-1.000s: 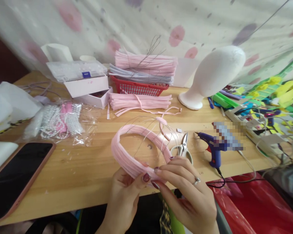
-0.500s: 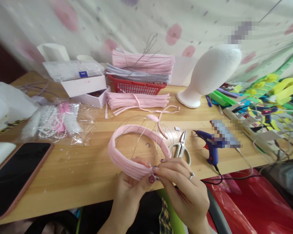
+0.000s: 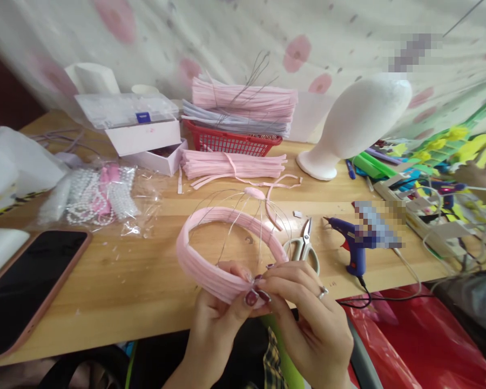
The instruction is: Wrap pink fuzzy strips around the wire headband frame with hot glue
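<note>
A ring of pink fuzzy pipe cleaners [image 3: 198,270], with thin wires arching up to a small pink disc [image 3: 254,193], is held above the table's front edge. My left hand [image 3: 222,319] grips its near side, thumb pressed on the outside and fingers inside. My right hand [image 3: 308,313], wearing a ring, pinches the same near part from the right, its fingertips meeting my left thumb. What lies between the fingertips is hidden. Just behind my right hand lie scissors [image 3: 305,246] with pale handles.
A blue glue gun [image 3: 354,240] lies right, its cable trailing off the edge. Behind are a pink pipe cleaner bundle [image 3: 230,165], a red basket [image 3: 235,141] and a white foam head [image 3: 360,119]. Bagged beads [image 3: 97,194] and a phone [image 3: 32,286] lie left. Another person's hand [image 3: 476,175] shows far right.
My fingertips have shifted slightly at the near side of the ring, right thumb now against the left. The view has moved a little, and another person's hand has appeared at far right.
</note>
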{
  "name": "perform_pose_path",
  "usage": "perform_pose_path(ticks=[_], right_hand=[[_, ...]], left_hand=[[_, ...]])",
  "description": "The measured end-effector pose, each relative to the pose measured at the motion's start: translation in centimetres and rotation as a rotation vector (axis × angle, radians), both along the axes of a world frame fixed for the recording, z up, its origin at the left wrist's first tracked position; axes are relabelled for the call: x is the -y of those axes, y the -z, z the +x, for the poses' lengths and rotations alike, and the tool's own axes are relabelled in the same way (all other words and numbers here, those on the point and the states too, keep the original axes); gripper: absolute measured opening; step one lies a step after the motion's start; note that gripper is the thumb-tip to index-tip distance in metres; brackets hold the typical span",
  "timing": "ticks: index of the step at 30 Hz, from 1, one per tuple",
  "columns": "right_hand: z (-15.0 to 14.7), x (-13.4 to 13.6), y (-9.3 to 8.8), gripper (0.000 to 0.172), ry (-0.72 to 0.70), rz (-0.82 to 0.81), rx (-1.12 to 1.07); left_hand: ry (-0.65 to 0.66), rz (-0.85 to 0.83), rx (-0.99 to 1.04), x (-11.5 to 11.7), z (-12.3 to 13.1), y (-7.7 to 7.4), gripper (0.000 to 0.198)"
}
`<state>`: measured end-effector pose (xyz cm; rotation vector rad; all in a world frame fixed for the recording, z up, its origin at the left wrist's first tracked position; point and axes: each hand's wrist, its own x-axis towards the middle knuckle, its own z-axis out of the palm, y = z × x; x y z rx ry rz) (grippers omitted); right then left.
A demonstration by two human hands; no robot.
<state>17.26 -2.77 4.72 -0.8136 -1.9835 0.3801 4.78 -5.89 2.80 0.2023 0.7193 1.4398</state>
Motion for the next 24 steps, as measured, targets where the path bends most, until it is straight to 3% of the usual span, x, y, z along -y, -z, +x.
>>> perform_pose_path(ticks=[14,24], right_hand=[[0.00,0.05,-0.83,0.031,-0.040,0.019,0.054],[0.67,-0.29,-0.46,0.034,-0.060,-0.015,0.048]], left_hand=[[0.000,0.008,-0.020,0.21,-0.03,-0.09,0.025],[0.025,-0.007,-0.003,0.02,-0.04,-0.32,0.031]])
